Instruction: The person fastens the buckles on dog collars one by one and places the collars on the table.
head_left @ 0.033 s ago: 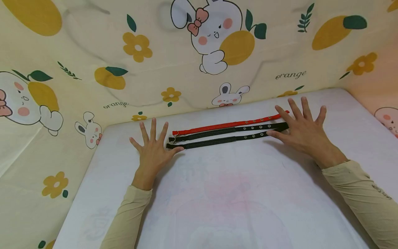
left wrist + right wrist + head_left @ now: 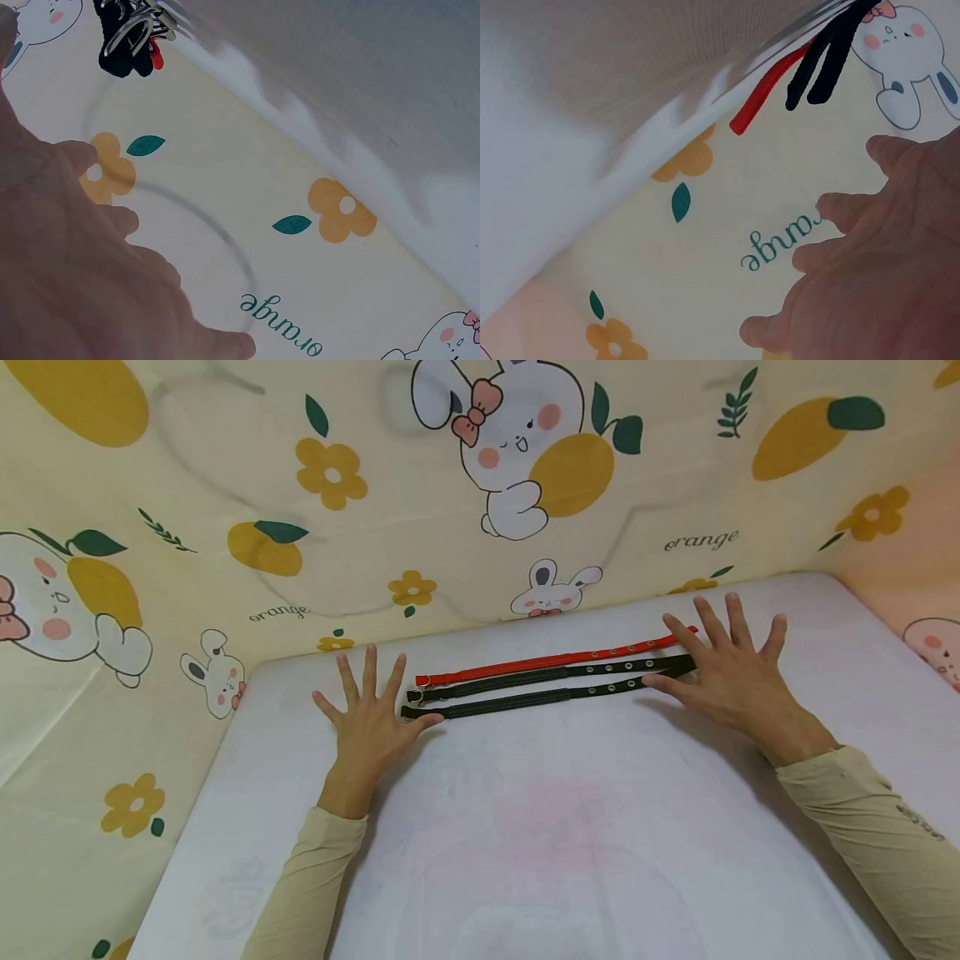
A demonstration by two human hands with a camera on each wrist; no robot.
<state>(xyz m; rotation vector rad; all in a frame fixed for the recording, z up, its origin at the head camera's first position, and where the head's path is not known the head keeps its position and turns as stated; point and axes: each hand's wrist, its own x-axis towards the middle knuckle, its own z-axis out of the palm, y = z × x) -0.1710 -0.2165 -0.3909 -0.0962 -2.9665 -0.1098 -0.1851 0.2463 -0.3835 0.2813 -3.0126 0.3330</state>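
Observation:
Three pet collars lie stretched out side by side on the white table: a red collar (image 2: 495,668) at the back, a black collar (image 2: 517,678) in the middle and another black collar (image 2: 510,702) in front. Metal rings and buckles (image 2: 139,34) are at their left ends; eyelets run along the right part. My left hand (image 2: 371,727) is spread flat, its thumb by the front collar's buckle end. Fingers splayed, my right hand (image 2: 738,689) is at the strap tips, partly covering them. Whether either hand presses on the collars, I cannot tell. Neither hand grips anything.
The white tabletop (image 2: 525,827) has faint pink marks and extends toward me. A cream cloth (image 2: 450,527) printed with rabbits, oranges and flowers hangs behind the table and along its left side. A pinkish stretch of cloth (image 2: 915,585) borders the right.

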